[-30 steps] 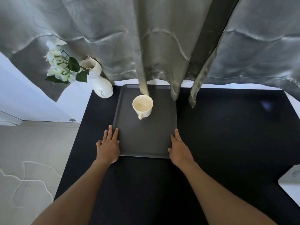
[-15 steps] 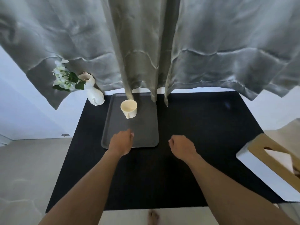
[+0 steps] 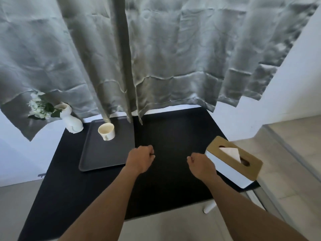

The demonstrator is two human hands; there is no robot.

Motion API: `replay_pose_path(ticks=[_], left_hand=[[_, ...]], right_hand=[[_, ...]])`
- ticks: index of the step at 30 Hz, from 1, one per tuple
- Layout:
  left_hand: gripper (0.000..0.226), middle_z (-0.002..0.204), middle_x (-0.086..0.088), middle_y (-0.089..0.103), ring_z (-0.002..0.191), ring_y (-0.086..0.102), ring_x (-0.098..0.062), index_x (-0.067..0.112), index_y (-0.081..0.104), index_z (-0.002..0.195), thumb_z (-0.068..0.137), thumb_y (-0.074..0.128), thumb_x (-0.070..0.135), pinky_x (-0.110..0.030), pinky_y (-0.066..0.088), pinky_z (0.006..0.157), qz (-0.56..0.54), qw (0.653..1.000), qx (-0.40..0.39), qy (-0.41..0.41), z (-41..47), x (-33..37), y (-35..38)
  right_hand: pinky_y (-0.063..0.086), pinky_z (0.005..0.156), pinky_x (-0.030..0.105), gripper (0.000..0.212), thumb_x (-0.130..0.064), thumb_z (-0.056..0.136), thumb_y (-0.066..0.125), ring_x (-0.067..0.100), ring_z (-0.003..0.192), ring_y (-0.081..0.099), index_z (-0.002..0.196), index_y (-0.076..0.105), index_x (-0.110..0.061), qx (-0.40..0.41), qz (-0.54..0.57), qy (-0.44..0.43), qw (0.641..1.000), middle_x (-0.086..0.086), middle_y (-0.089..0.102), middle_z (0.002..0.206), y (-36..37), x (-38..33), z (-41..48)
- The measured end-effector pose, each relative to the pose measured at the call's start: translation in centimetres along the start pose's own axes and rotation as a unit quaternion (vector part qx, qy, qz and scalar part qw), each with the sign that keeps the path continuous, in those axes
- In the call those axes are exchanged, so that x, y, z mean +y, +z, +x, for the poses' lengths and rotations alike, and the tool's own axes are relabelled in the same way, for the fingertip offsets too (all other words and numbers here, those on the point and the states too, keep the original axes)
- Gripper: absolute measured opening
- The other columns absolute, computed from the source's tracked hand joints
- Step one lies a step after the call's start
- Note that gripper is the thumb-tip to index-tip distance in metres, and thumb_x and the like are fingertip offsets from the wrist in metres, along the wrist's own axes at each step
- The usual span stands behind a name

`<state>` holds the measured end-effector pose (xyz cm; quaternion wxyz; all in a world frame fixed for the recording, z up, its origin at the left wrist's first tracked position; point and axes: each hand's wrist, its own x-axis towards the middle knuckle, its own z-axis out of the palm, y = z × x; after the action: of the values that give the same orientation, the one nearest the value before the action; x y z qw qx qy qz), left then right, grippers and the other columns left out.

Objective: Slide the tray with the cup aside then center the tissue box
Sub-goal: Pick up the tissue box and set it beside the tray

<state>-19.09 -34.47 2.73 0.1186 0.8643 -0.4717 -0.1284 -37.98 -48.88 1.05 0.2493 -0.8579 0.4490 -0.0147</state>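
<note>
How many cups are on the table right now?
1. The cup stands at the far end of the tray, on the table's left side. None seems hidden.

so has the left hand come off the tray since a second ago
Yes. The left hand has left the tray corner beside the vase and now hangs, loosely curled, off the tray's right edge, toward the table's middle.

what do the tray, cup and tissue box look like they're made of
Tray: dark grey, matte, thin raised rim; likely plastic or coated metal, can't tell which.
Cup: cream, smooth, slightly glossy, thick wall; probably ceramic.
Tissue box: white smooth body, maybe plastic; tan lid with a grain-like look, likely wood or bamboo.
</note>
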Motion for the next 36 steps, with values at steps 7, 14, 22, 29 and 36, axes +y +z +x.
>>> replay_pose_path(ticks=[7,14,22,29,36], left_hand=[[0.032,0.102,0.002,0.068,0.090,0.065,-0.013,0.025,0.054,0.122,0.094,0.056,0.039,-0.038,0.054,0.087,-0.043,0.999,-0.023,0.021,7.4,10.0,2.6],[0.057,0.145,-0.007,0.044,0.124,0.053,-0.025,0.020,0.033,0.147,0.097,0.048,0.042,-0.048,0.046,0.103,-0.055,0.994,-0.096,0.010,13.7,19.8,9.5],[0.060,0.146,-0.012,0.041,0.125,0.051,-0.030,0.015,0.030,0.148,0.097,0.040,0.045,-0.050,0.044,0.103,-0.086,0.976,-0.188,-0.066,17.5,23.9,14.0],[0.040,0.122,-0.008,0.057,0.111,0.057,-0.025,0.016,0.043,0.133,0.100,0.040,0.039,-0.047,0.048,0.098,-0.129,0.966,-0.198,-0.105,18.6,23.7,14.7],[0.042,0.123,-0.007,0.057,0.109,0.059,-0.023,0.017,0.043,0.134,0.098,0.047,0.039,-0.046,0.050,0.096,-0.177,0.958,-0.169,-0.148,19.3,21.8,13.0]], right_hand=[[0.043,0.098,0.043,0.038,-0.034,0.096,0.043,0.031,0.121,0.050,0.129,0.048,-0.015,0.118,-0.010,0.127,0.985,0.011,0.053,0.133,-4.3,9.7,2.7],[0.033,0.108,0.051,0.063,-0.036,0.086,0.059,0.041,0.130,0.039,0.137,0.034,-0.008,0.145,0.161,0.379,0.900,0.019,0.039,0.138,-5.6,18.3,4.2],[0.045,0.093,0.045,0.079,-0.044,0.081,0.064,0.034,0.111,0.053,0.143,0.031,-0.008,0.061,0.375,0.370,0.848,0.018,0.049,0.137,-4.7,23.2,5.0],[0.044,0.090,0.042,0.071,-0.045,0.082,0.063,0.030,0.100,0.053,0.135,0.036,-0.005,0.037,0.361,0.383,0.850,0.017,0.054,0.124,-5.0,23.3,6.4],[0.044,0.095,0.043,0.057,-0.036,0.086,0.062,0.027,0.096,0.050,0.131,0.041,-0.007,0.026,0.370,0.326,0.870,0.009,0.050,0.109,-6.9,21.5,9.3]])
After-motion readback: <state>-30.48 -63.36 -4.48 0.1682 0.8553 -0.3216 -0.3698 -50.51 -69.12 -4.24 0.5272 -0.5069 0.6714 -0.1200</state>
